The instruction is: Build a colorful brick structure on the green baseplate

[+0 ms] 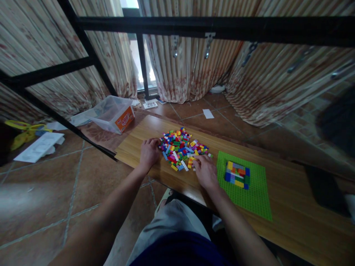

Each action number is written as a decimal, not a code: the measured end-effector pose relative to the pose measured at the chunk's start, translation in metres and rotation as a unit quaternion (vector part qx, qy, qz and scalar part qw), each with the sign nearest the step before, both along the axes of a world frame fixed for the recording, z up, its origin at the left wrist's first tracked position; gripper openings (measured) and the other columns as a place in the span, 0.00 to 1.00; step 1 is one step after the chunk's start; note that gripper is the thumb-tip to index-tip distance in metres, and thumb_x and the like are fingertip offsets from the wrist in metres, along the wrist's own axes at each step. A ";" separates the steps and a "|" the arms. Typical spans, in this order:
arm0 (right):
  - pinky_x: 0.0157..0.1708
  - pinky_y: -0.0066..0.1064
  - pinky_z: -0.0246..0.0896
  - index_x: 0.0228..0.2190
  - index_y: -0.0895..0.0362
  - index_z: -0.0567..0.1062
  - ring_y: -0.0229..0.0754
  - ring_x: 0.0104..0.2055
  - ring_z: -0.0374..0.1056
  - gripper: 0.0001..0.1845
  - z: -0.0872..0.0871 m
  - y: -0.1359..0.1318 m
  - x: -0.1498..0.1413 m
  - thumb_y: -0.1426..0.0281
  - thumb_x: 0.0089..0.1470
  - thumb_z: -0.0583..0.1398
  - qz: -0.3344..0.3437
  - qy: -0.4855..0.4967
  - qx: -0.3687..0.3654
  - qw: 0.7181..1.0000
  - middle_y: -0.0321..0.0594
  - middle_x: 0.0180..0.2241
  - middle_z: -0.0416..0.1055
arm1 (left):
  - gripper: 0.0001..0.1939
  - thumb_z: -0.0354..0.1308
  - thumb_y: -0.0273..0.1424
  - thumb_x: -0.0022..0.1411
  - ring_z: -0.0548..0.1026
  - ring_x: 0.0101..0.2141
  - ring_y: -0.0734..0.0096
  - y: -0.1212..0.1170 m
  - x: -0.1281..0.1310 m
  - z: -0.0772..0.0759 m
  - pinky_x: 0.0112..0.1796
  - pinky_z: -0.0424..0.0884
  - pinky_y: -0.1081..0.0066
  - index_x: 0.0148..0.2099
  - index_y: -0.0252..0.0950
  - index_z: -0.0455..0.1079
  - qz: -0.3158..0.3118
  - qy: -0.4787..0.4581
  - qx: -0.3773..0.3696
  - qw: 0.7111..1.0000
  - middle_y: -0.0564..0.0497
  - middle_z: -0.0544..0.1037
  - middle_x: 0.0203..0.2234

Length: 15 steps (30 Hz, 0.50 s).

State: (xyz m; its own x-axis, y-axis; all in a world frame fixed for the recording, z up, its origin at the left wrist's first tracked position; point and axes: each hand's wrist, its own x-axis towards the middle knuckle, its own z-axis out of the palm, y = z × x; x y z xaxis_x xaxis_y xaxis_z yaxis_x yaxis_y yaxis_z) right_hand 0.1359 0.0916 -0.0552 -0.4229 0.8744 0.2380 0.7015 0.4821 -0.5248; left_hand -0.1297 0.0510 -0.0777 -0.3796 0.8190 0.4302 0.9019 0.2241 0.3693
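A loose pile of small coloured toy building bricks [180, 147] lies on the wooden table. At the pile's left edge rests my left hand [149, 152], its fingers loosely bent against the bricks and no brick visible in them. My right hand [205, 170] reaches over the right side of the pile, fingers bent and a little apart, touching bricks near some yellow and orange ones. To its right lies a green baseplate [256, 199]. On that plate sits a low block of joined bricks [237, 175] with a blue, yellow and green border and a mixed red, orange and white middle.
The long wooden table [291, 221] carries a dark flat object [325, 188] at its right. Black metal bars [177, 25] cross in front of me. A clear plastic bin [111, 111] with an orange label stands on the tiled floor beyond the table's left end.
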 end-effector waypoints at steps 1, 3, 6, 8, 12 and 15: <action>0.47 0.37 0.58 0.37 0.56 0.77 0.47 0.43 0.65 0.12 0.000 0.001 0.004 0.67 0.60 0.53 -0.003 0.001 0.000 1.000 0.45 0.38 0.73 | 0.14 0.50 0.24 0.63 0.72 0.45 0.58 0.000 0.000 0.000 0.50 0.68 0.62 0.45 0.36 0.76 0.000 0.002 0.002 1.000 0.45 0.79 0.45; 0.46 0.38 0.59 0.36 0.56 0.76 0.47 0.42 0.66 0.12 0.000 0.002 0.012 0.66 0.60 0.54 -0.011 -0.001 -0.001 1.000 0.44 0.37 0.73 | 0.14 0.51 0.24 0.63 0.72 0.45 0.59 0.000 0.000 0.000 0.50 0.68 0.62 0.45 0.36 0.76 -0.001 0.004 0.005 1.000 0.45 0.79 0.45; 0.46 0.38 0.59 0.36 0.56 0.76 0.47 0.42 0.66 0.12 -0.001 0.005 0.021 0.65 0.60 0.54 -0.025 -0.005 0.001 1.000 0.44 0.38 0.74 | 0.14 0.51 0.24 0.62 0.72 0.45 0.58 0.000 0.000 0.000 0.49 0.68 0.61 0.45 0.36 0.76 0.000 0.006 0.005 1.000 0.45 0.79 0.44; 0.47 0.39 0.59 0.37 0.56 0.76 0.47 0.43 0.67 0.12 0.000 0.008 0.023 0.65 0.59 0.54 -0.034 -0.003 0.008 0.999 0.44 0.38 0.74 | 0.14 0.51 0.24 0.63 0.72 0.45 0.58 0.000 0.000 0.000 0.49 0.68 0.60 0.45 0.36 0.75 0.000 0.006 0.004 1.000 0.45 0.79 0.44; 0.47 0.39 0.59 0.39 0.56 0.76 0.48 0.44 0.66 0.13 0.007 0.020 0.013 0.66 0.59 0.54 -0.027 -0.001 0.023 0.999 0.44 0.39 0.74 | 0.14 0.50 0.24 0.63 0.72 0.45 0.59 -0.001 0.000 0.001 0.50 0.68 0.60 0.45 0.37 0.75 -0.008 -0.002 0.005 1.000 0.46 0.78 0.45; 0.48 0.39 0.59 0.42 0.56 0.76 0.48 0.45 0.66 0.14 0.011 0.033 -0.001 0.68 0.59 0.54 -0.010 -0.001 0.034 0.999 0.45 0.40 0.73 | 0.14 0.50 0.24 0.63 0.72 0.45 0.59 -0.001 0.000 0.001 0.50 0.68 0.61 0.46 0.37 0.75 -0.008 -0.002 0.001 1.000 0.46 0.79 0.45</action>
State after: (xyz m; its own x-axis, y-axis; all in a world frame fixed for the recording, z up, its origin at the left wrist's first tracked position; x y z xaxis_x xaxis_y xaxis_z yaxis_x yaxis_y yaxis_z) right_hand 0.1346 0.1249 -0.0439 -0.4054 0.8651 0.2955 0.7131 0.5015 -0.4899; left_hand -0.1294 0.0499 -0.0765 -0.3681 0.8243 0.4301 0.9038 0.2086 0.3736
